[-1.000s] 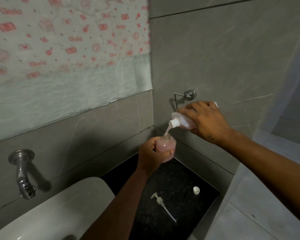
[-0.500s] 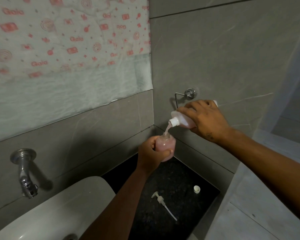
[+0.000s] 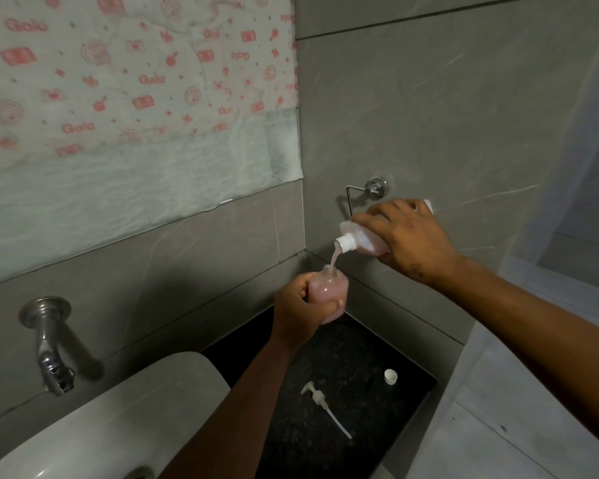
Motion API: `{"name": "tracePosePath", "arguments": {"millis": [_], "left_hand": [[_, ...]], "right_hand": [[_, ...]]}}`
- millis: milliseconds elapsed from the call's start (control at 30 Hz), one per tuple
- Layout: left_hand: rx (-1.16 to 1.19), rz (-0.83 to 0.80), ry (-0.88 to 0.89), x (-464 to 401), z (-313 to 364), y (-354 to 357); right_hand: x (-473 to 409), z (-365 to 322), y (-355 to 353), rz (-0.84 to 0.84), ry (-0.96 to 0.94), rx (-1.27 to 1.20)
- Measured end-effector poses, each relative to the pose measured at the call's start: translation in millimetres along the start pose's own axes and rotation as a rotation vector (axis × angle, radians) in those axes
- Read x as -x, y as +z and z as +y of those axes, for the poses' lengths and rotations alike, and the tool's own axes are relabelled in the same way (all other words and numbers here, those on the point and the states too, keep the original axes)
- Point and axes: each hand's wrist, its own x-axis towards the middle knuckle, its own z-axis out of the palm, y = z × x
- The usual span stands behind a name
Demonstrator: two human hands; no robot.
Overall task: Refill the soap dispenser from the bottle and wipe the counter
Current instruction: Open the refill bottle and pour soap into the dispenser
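- Soap dispenser (image 3: 328, 294), gripped by the left hand (image 3: 300, 311) above the counter (image 3: 360, 402), takes pink soap from the tilted bottle (image 3: 362, 240).
- Right hand (image 3: 410, 238) clasps the bottle.
- Refilling underway; next, level the bottle before overflow.

Bottle (image 3: 367, 242) mostly behind the right hand (image 3: 408, 236) (sink (image 3: 118, 420) cropped below).

A translucent white refill bottle (image 3: 363, 238) with a white neck sends a pale pink stream into a clear soap dispenser (image 3: 328, 292) filled with pink liquid. The counter (image 3: 353, 402) is black with fine pale speckles. On it lie an off-white pump (image 3: 322, 404) and a white cap (image 3: 390, 376). The wall tiles (image 3: 429, 115) are grey with faint pale veins. A whitish sheet (image 3: 135, 98) carries red printed logos. The basin (image 3: 118, 416) is white and the tap (image 3: 49, 344) silver.
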Motion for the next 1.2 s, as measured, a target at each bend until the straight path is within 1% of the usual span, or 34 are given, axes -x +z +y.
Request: {"name": "tracePosePath", "arguments": {"millis": [633,900,1200], "left_hand": [[-0.023,0.006,0.028,5.3,4.4,-1.9],[-0.056,0.033,0.041,4.8,4.5,-1.2],[-0.062,0.036,0.020,3.4,0.3,-2.5]], "right_hand": [[0.1,-1.2,-2.9,-0.008,-0.002,0.011],[-0.5,-1.8,-2.2,-0.009,-0.002,0.012],[-2.8,-2.1,-0.5,-0.004,-0.002,0.015]]}}
